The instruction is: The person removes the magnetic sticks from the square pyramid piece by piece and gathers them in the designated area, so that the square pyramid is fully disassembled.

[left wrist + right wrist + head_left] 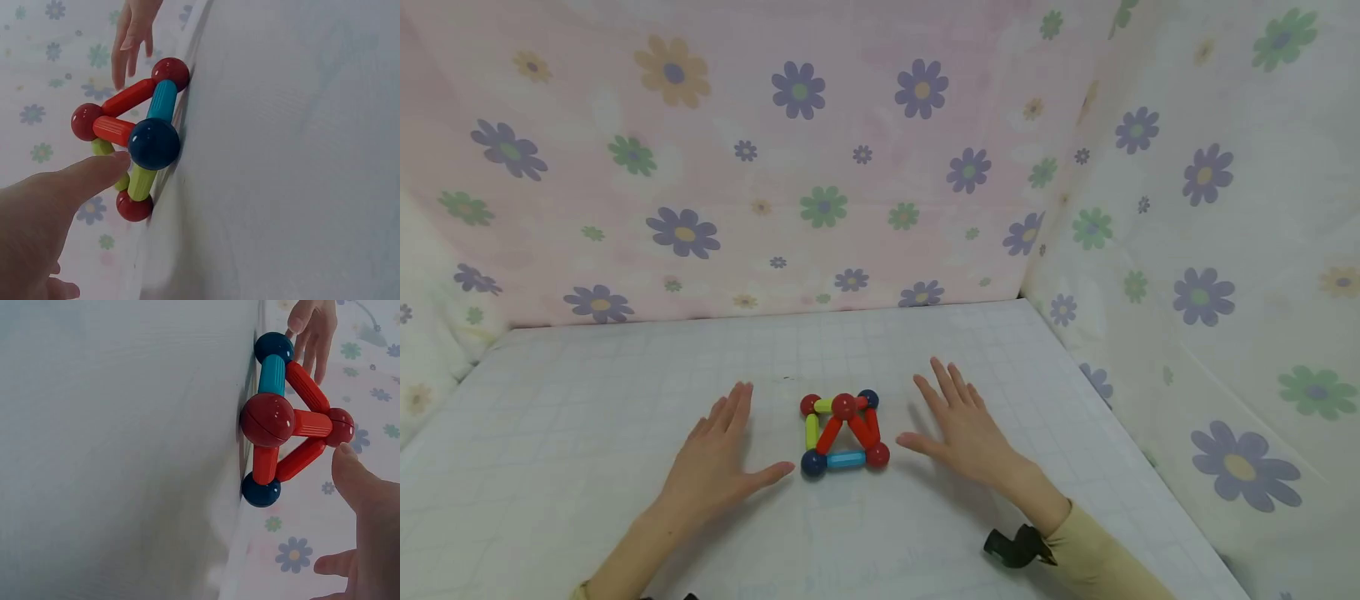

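Observation:
A small pyramid of magnetic rods and balls stands on the white tabletop between the two hands. Its square base has a light blue rod at the front, yellow-green rods at the left and back, and a red one at the right. Red and dark blue balls form the corners, and slanted rods rise to a red top ball. My left hand is to its left, thumb stretched toward the front dark blue ball. To the right, my right hand has its fingers spread and holds nothing.
The white table carries a faint grid pattern. Flowered cloth hangs behind it and along both sides. A black strap piece shows at the right wrist beside a beige sleeve.

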Action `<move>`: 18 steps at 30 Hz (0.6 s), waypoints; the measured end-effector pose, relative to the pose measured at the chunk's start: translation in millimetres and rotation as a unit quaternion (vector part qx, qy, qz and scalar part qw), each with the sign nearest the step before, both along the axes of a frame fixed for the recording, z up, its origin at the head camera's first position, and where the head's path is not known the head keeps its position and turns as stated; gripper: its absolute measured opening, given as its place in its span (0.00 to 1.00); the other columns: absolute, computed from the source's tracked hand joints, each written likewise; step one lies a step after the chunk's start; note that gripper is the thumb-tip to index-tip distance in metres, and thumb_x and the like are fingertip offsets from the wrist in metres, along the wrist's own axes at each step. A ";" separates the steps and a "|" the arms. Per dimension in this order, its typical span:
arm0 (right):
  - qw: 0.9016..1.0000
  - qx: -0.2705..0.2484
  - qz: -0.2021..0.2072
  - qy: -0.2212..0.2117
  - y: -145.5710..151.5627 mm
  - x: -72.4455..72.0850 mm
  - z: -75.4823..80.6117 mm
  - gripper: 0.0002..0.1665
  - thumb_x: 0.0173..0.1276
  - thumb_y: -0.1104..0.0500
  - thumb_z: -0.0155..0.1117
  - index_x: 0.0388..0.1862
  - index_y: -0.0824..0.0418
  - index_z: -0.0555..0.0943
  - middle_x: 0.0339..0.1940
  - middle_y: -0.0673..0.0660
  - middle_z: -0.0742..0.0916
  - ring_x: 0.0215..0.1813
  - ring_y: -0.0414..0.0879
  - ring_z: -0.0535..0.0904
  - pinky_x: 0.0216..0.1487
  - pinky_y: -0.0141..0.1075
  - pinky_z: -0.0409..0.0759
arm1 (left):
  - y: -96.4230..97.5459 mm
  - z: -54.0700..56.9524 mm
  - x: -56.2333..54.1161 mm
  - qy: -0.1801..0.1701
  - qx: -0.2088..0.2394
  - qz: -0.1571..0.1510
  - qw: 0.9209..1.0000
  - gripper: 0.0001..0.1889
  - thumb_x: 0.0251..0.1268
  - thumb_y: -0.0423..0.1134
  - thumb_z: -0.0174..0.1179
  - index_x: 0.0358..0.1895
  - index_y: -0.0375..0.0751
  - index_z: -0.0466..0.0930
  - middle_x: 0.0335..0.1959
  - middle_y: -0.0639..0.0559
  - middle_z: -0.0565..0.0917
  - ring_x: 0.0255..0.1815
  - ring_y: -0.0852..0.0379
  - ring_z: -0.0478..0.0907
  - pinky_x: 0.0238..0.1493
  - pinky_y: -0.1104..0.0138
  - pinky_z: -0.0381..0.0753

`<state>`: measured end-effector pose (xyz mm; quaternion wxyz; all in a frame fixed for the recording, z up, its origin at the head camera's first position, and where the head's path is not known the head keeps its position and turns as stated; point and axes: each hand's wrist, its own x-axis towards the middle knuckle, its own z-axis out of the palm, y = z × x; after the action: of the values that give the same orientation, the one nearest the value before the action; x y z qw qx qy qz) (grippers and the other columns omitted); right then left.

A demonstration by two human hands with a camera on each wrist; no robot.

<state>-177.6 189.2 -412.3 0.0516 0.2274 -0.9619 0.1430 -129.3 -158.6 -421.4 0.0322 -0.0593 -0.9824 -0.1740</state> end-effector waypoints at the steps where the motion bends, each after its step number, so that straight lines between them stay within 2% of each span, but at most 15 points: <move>1: 1.000 -0.011 0.004 -0.006 -1.4 0.0 0.0 0.55 0.64 0.27 0.59 0.80 0.55 0.60 0.84 0.61 0.52 0.82 0.65 0.45 0.75 0.68 0.54 | 2.0 -0.8 -0.8 -0.014 0.018 0.000 1.000 0.65 0.46 0.74 0.67 0.80 0.36 0.47 0.78 0.34 0.57 0.75 0.31 0.59 0.67 0.36 0.67; 5: 0.997 -0.061 0.015 -0.036 -8.1 -0.4 0.6 0.53 0.64 0.29 0.61 0.79 0.54 0.61 0.83 0.58 0.56 0.81 0.62 0.52 0.73 0.66 0.59 | 9.2 -3.7 -3.5 -0.060 0.099 0.002 0.993 0.63 0.45 0.71 0.70 0.79 0.40 0.51 0.75 0.34 0.64 0.72 0.34 0.66 0.62 0.39 0.75; 8: 0.993 -0.101 0.021 -0.064 -14.2 -0.7 2.3 0.51 0.65 0.31 0.63 0.79 0.52 0.62 0.82 0.56 0.59 0.79 0.60 0.57 0.72 0.65 0.64 | 13.0 -6.0 -5.1 -0.073 0.144 -0.002 0.987 0.59 0.45 0.68 0.72 0.79 0.44 0.55 0.74 0.37 0.68 0.71 0.35 0.68 0.63 0.39 0.74; 13: 0.982 -0.165 0.030 -0.083 -25.0 -2.4 1.5 0.44 0.65 0.34 0.65 0.75 0.51 0.68 0.76 0.52 0.68 0.75 0.53 0.65 0.70 0.58 0.70 | 19.6 -12.2 -10.2 -0.086 0.176 -0.019 0.980 0.59 0.44 0.66 0.74 0.79 0.47 0.56 0.74 0.39 0.68 0.73 0.36 0.66 0.64 0.39 0.73; 18: 0.971 -0.216 0.044 -0.089 -34.0 -6.3 -2.6 0.38 0.65 0.38 0.68 0.70 0.53 0.73 0.69 0.48 0.74 0.69 0.51 0.72 0.67 0.55 0.74 | 26.0 -17.1 -13.4 -0.092 0.219 -0.050 0.970 0.59 0.47 0.61 0.76 0.80 0.47 0.52 0.78 0.42 0.62 0.75 0.38 0.64 0.67 0.42 0.72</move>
<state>-183.9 155.2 -415.0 0.0070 0.2393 -0.8978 0.3697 -142.7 -132.6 -438.4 -0.0547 -0.0834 -0.9149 -0.3912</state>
